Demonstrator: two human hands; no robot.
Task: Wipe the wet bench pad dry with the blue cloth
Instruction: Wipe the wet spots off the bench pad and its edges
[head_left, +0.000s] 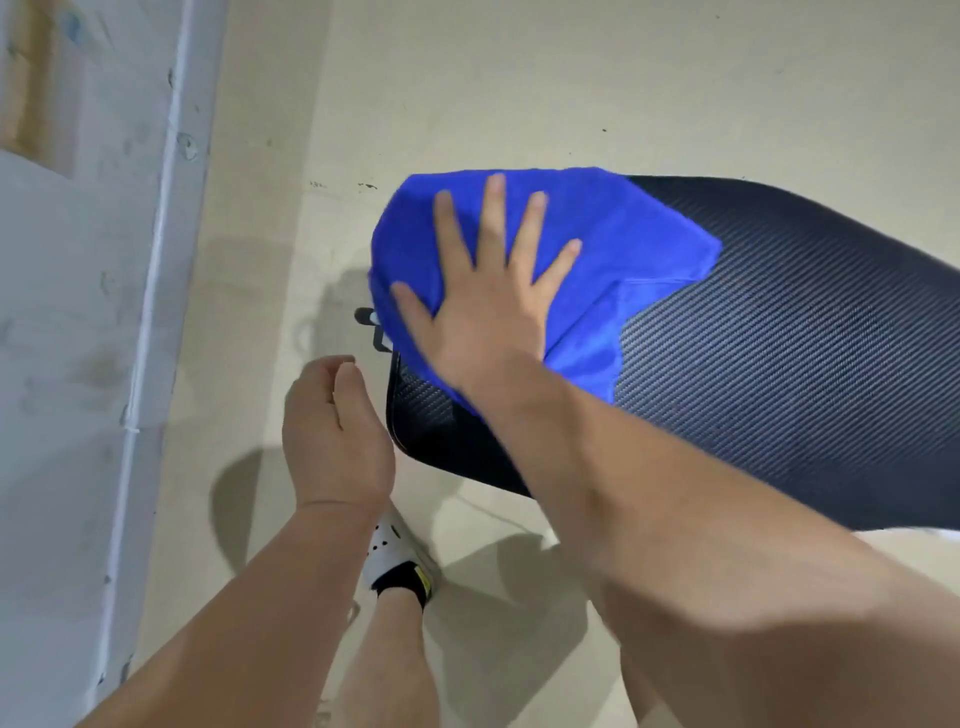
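- Beige floor (519, 78), pale wall (78, 312) on the left; a black ribbed pad (805, 364) runs in from the right at bench height.
- Right hand (488, 306) lies flat on the cloth (623, 244), palm down, fingers fully spread and pointing away from the person. It grips nothing; it only presses the cloth onto the pad.
- Cloth is blue, bunched, and covers the pad's near-left end. Its left edge drapes past the pad rim.
- Left hand (332, 436) hangs free beside the pad's corner, loosely curled, half closed, empty. It touches nothing.
- A small black fitting (371, 325) pokes out under the cloth's left edge; too small to tell what it is.
- One foot in a white shoe (400, 556) is on the floor below the pad corner.
- Progress, as a judgement: wiping is under way at the left end; most of the pad to the right is uncovered. Wetness cannot be read off the surface.
- Risk: with an open palm and no grip, the cloth could slide off over the left rim on a leftward stroke.
- Risk: the bunched cloth makes patchy contact, so streaks may be left in the ribbing.
- Risk: the left hand does not brace the pad, so a hard push might shift it.
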